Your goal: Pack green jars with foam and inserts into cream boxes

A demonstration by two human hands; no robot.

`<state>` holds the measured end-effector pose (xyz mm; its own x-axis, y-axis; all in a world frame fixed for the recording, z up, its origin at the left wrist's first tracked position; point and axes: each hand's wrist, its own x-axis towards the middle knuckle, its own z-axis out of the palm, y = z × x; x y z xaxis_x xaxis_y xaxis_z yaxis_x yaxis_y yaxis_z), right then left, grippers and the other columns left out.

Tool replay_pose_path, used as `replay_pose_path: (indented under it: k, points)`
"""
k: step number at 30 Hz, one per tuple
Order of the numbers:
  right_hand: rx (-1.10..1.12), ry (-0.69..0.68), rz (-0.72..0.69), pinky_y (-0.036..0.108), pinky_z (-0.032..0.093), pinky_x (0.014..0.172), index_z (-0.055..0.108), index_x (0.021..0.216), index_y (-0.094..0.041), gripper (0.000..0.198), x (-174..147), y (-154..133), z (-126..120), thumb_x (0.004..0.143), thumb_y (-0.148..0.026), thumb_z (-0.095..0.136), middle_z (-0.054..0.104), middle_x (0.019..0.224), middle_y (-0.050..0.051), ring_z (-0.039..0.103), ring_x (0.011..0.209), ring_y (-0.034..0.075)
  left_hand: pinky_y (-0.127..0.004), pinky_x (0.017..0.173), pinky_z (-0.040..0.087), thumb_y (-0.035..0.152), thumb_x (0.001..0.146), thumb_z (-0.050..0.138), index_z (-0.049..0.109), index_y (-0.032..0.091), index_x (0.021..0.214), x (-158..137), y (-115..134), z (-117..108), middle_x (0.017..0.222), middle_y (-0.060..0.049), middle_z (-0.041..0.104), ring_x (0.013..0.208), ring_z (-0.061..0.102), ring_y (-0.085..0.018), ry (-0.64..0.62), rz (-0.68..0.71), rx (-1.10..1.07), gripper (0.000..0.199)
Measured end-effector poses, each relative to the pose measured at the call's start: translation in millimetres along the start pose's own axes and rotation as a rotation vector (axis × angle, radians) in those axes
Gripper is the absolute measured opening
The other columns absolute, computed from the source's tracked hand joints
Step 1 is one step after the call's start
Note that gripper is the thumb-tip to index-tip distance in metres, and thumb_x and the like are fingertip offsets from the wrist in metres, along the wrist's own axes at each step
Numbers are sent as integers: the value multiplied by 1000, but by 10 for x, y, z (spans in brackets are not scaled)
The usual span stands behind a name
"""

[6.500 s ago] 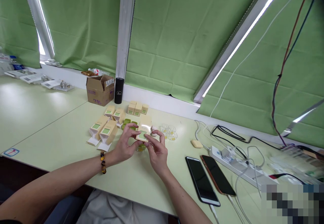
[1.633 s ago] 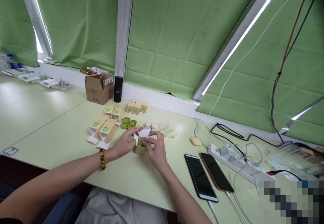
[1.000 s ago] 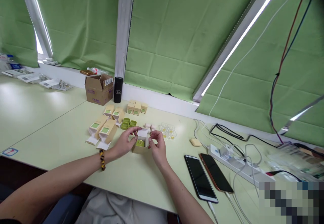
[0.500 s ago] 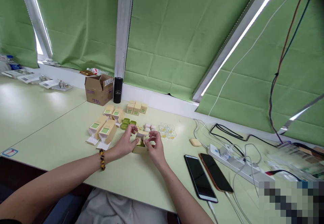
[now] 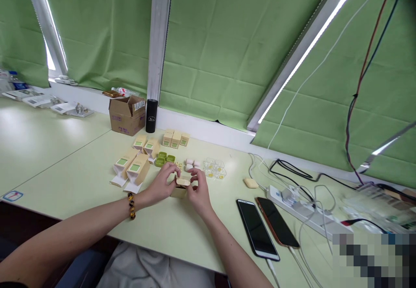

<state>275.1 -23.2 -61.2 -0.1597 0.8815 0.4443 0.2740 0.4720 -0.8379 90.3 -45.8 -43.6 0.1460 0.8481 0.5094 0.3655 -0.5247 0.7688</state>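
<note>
A small beige carton (image 5: 178,192) stands on the table between my hands, its top flap folded partly over the opening. My left hand (image 5: 164,180) grips the carton's left side, thumb near the rim and fingers curled at the flap. On the opposite side, my right hand (image 5: 199,191) holds the carton and flap with bent fingers. What lies inside the carton is hidden. Just beyond my left hand are several green trays (image 5: 164,159) and tiny yellowish pieces (image 5: 178,165). Pale pink cylinders (image 5: 191,164) and clear plastic cups (image 5: 214,168) lie beyond my right hand.
Open beige boxes (image 5: 138,169) stand at left, with smaller closed boxes (image 5: 175,139) farther back. A cardboard box (image 5: 127,115) and black tumbler (image 5: 151,116) are near the wall. Two phones (image 5: 258,229), a power strip (image 5: 302,213) and tangled cables occupy the right.
The carton's flap has come down from upright to lie partly over the opening. My fingers have shifted with it, and the green contents seen before are now covered.
</note>
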Motion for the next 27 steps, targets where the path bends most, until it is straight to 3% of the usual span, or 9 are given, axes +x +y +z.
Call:
replay_pose_path:
  k: [5,11,17,21,27]
  points:
    - [-45,26,-160,27,49,58,66,105,-25,29,-36,-104,-44,82,-12,53,55,106,6,57,87,19,-37,101,47,6,81,51,56,22,93,4,-9,-4,107,-6,56,110,56,-23,17,18,-7,21]
    - [-83,43,-330,31,46,62,66,98,-23,12,-52,-161,-126,92,-21,55,59,89,4,55,73,18,-36,94,48,10,85,54,61,22,92,13,-13,-48,102,-5,61,103,60,-23,42,49,33,16]
    - [-156,27,-321,35,44,63,65,93,-25,9,-55,-114,-133,96,-30,57,60,80,4,53,69,20,-39,84,46,26,97,55,68,22,99,-8,9,-171,87,-5,71,83,62,-23,44,170,191,14]
    - [-181,20,-363,37,44,65,64,92,-26,7,-53,-93,-131,94,-27,58,63,78,4,55,71,22,-40,80,42,27,93,60,69,22,100,-11,-32,-219,70,-1,66,67,58,-20,-23,281,302,12]
    - [-238,-18,-431,39,44,68,64,90,-27,7,-51,-65,-144,90,-21,60,66,79,5,59,74,24,-40,79,39,21,91,58,67,23,93,-8,-83,-234,64,1,60,60,51,-18,-60,372,359,9]
